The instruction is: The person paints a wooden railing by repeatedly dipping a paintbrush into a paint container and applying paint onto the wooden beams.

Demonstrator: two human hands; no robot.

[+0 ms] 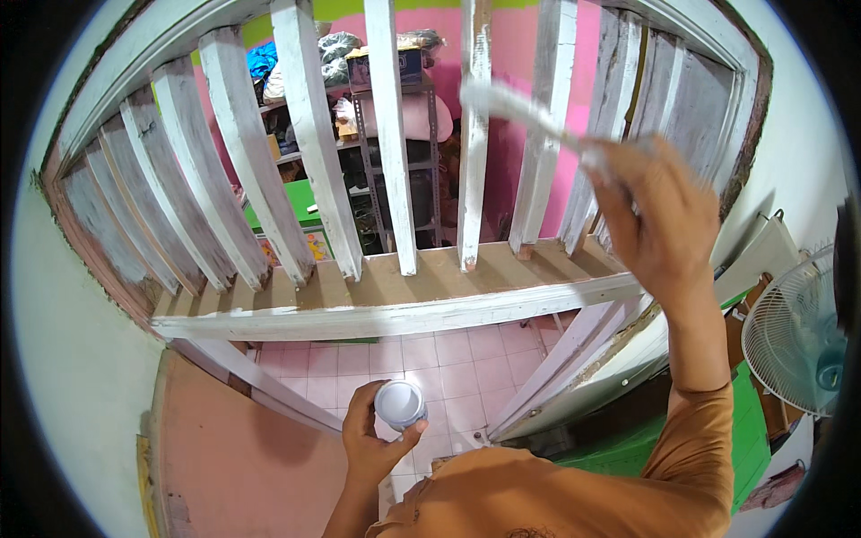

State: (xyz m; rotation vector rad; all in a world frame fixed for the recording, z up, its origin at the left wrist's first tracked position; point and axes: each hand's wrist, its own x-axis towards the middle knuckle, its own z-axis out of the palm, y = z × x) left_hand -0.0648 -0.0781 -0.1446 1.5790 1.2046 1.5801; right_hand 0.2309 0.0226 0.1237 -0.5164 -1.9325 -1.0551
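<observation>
Left hand (371, 446): we clasp the paint jar (400, 408).
Right hand (665, 211): we grip the blurred brush (525, 111).
Slats (388, 134): patchily white.

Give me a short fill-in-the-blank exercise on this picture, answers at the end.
The small pot is in the lower hand, the person's ____.
The blurred brush is in the raised hand, the person's ____.
The upright slats are mostly painted ____.
The wall beyond them is mostly ____.
Missing words: left; right; white; pink.
</observation>
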